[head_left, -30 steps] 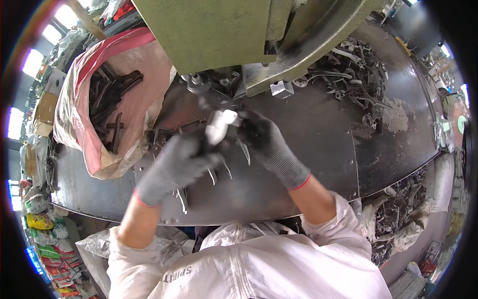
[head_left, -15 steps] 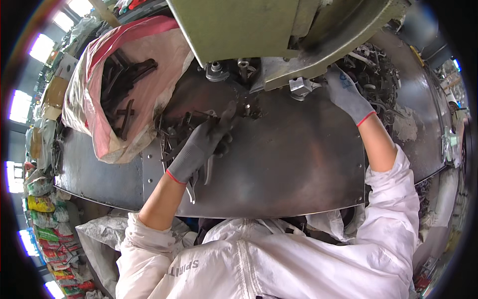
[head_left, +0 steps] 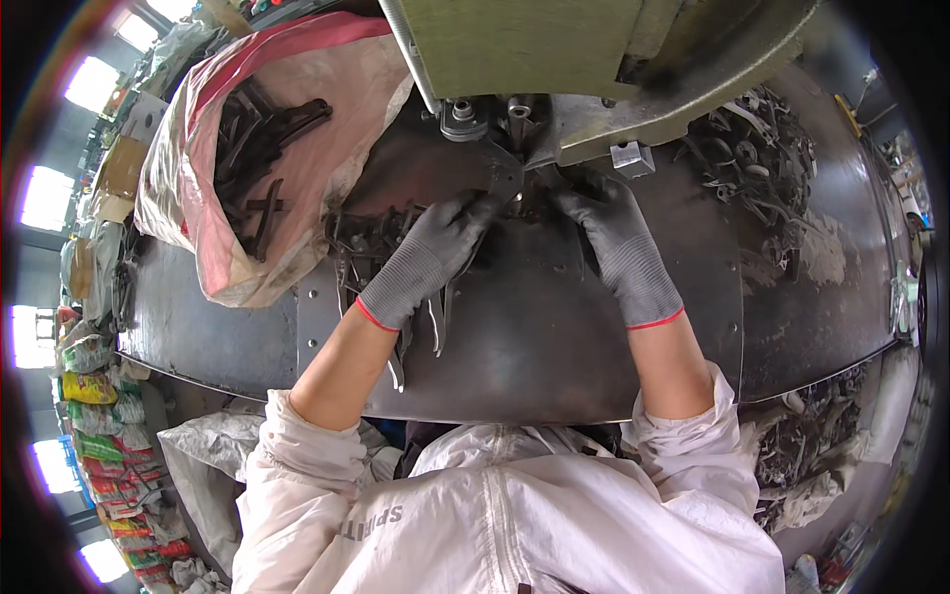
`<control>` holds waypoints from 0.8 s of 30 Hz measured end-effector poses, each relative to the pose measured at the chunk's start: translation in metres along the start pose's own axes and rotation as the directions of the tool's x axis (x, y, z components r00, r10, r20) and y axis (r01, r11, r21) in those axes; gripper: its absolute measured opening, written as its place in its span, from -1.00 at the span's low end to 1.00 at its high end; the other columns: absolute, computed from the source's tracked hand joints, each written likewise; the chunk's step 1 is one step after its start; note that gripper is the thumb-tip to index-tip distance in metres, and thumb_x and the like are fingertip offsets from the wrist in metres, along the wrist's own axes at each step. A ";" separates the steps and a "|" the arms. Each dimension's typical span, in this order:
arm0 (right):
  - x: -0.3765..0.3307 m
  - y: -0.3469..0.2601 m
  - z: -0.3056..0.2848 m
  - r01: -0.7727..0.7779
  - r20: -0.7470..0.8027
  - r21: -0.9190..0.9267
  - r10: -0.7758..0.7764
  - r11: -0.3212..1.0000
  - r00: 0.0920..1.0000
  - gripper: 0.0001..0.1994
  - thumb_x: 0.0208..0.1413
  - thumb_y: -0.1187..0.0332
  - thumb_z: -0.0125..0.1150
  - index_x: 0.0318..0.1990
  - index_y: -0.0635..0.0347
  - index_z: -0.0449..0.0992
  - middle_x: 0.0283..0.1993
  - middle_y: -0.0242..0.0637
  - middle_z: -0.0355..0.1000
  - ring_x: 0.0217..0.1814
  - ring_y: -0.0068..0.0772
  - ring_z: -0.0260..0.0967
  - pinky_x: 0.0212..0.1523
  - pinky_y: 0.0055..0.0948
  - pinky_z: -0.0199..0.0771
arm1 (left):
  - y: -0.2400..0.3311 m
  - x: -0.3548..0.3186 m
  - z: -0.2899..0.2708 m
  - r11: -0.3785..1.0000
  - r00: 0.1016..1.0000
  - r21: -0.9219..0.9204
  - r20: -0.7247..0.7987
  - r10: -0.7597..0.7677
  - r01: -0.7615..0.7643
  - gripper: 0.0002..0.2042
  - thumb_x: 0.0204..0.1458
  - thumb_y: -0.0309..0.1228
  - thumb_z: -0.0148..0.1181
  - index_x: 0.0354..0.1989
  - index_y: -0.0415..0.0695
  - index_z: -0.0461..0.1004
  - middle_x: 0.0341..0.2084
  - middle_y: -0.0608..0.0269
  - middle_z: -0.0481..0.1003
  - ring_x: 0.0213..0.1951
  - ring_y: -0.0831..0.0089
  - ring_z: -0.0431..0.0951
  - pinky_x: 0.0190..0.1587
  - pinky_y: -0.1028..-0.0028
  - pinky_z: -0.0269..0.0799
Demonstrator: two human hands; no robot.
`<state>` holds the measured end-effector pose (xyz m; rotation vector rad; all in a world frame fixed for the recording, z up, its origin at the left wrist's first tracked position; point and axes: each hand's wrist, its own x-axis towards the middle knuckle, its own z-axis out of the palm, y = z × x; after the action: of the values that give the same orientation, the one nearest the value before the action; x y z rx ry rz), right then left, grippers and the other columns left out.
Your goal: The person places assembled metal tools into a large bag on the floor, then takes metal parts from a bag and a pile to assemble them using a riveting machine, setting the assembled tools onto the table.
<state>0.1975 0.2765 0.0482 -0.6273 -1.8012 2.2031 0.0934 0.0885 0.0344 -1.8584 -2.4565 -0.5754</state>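
Both of my hands wear grey gloves with red cuffs and are at the middle of the metal-topped table, under the green machine (head_left: 524, 49). My left hand (head_left: 440, 243) is closed on a flat dark metal piece (head_left: 506, 176) with a rounded end, which lies close to a small shiny pin (head_left: 518, 203). Facing it, my right hand (head_left: 609, 233) has its fingers bent together by the pin; what they grip, if anything, is hidden. Beside my left wrist lies a heap of dark metal parts (head_left: 371, 233), some with long curved handles.
A pink and white woven sack (head_left: 327, 163) with dark metal parts inside stands at left. Another pile of metal parts (head_left: 757, 148) lies at right. A metal block (head_left: 631, 159) sits beneath the machine's curved arm. The tabletop's front edge (head_left: 515, 416) runs near my body.
My right hand has come left from beside the right-hand pile to the pin. My left hand has moved slightly right, bringing a flat metal piece to the pin. The metal block has turned.
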 end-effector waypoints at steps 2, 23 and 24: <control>-0.001 0.000 -0.006 -0.009 -0.017 -0.009 0.009 1.000 1.000 -0.66 0.01 0.54 0.10 -0.01 0.43 0.35 -0.14 -0.22 0.42 -0.14 -0.52 0.36 -0.10 -0.57 0.38 | 0.018 0.013 -0.012 0.790 0.920 -0.472 0.177 -0.350 0.391 -0.68 0.03 -0.59 -0.12 0.01 -0.24 0.25 -0.09 -0.03 0.32 -0.06 0.12 0.35 0.02 0.36 0.31; -0.011 -0.011 0.018 -0.056 0.036 -0.063 0.058 0.996 0.998 -0.68 0.01 0.48 0.12 -0.05 0.38 0.36 -0.33 -0.29 0.42 -0.41 -0.63 0.35 -0.43 -0.63 0.34 | -0.001 0.016 -0.009 0.917 0.961 -0.291 0.124 -0.247 0.273 -0.69 0.18 -0.33 -0.20 -0.02 -0.22 0.35 -0.17 -0.01 0.42 -0.14 0.16 0.44 -0.08 0.36 0.37; -0.012 -0.013 0.017 -0.076 0.031 -0.051 0.078 0.996 0.997 -0.67 0.02 0.46 0.13 -0.05 0.39 0.36 -0.31 -0.28 0.43 -0.40 -0.62 0.35 -0.42 -0.63 0.35 | 0.002 0.018 -0.014 0.917 0.961 -0.291 0.126 -0.245 0.272 -0.69 0.18 -0.33 -0.20 -0.02 -0.22 0.35 -0.17 -0.01 0.42 -0.14 0.16 0.44 -0.08 0.36 0.37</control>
<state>0.1987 0.2591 0.0654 -0.6857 -1.8833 2.2364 0.0866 0.1019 0.0516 -1.6845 -2.8364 -0.9573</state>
